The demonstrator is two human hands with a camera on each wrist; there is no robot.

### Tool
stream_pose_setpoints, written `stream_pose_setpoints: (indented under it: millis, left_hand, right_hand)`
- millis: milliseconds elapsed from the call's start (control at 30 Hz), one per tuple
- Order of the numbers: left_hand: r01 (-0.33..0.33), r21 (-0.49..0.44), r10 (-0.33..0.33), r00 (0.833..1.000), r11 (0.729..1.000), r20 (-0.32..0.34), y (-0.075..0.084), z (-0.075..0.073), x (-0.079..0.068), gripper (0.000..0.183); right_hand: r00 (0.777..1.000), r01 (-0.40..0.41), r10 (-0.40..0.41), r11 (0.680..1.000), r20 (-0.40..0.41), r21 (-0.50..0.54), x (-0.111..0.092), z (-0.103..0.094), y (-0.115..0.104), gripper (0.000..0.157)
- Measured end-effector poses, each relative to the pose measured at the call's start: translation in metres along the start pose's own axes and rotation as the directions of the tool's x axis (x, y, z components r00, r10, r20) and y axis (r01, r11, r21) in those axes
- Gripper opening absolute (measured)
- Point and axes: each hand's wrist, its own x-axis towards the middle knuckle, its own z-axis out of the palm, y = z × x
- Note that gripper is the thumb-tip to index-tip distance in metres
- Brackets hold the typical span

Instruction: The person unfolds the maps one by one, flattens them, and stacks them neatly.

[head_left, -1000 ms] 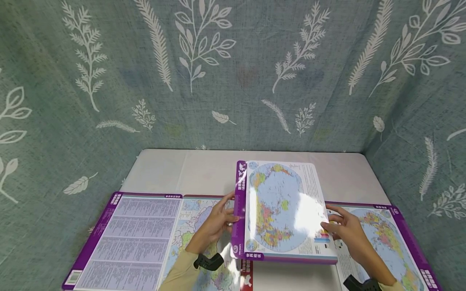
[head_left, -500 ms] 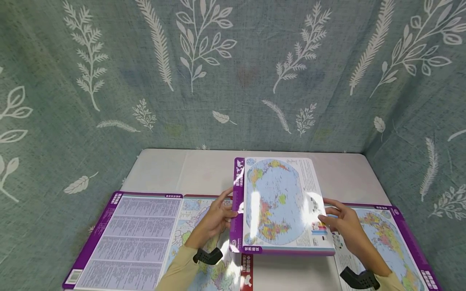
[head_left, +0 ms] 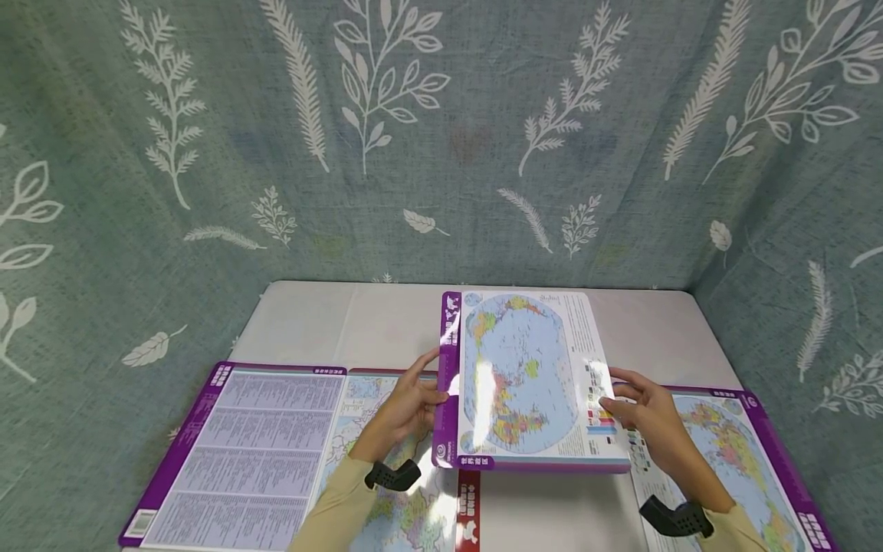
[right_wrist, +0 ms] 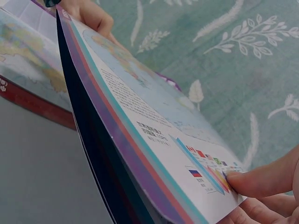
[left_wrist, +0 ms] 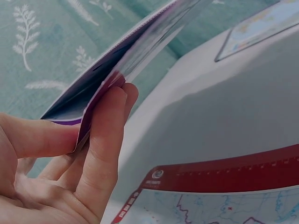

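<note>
A glossy world map (head_left: pixel 517 368) with a purple border is held up over the table, its print sideways to the head view. At its left purple edge my left hand (head_left: pixel 407 406) pinches it between thumb and fingers. My right hand (head_left: pixel 651 422) grips the opposite edge, thumb on the printed face and fingers underneath. Two layers with a dark gap between them show along the edge of the world map (right_wrist: pixel 140 112) in the right wrist view. In the left wrist view, the fingers (left_wrist: pixel 105 144) press on the edge from outside.
Under the left arm lies a red-bordered map (head_left: pixel 469 514), beside a purple-bordered sheet with text columns (head_left: pixel 269 429). Another purple-bordered map (head_left: pixel 731 452) lies at the right. The white table (head_left: pixel 310 322) ends at a leaf-patterned curtain (head_left: pixel 455 153).
Both hands have carried the world map slightly away from me and a little left. More of the table and the red border shows below it. The grips look the same.
</note>
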Motion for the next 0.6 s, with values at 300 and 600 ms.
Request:
stream_pose_setpoints:
  millis: [300,600]
  left_hand:
    - [-0.002,0.008,0.002,1.0,1.0,0.007,0.006,-0.004,0.002,0.083]
    - [-0.035,0.039,0.035,0.999,0.999,0.01,0.013,-0.009,0.007,0.083]
  right_hand:
    - [1.0,0.004,-0.004,0.999,0.002,0.032,0.002,0.003,-0.005,0.061]
    - [1.0,0.011,-0.011,1.0,-0.002,0.016,0.008,0.006,-0.012,0.06]
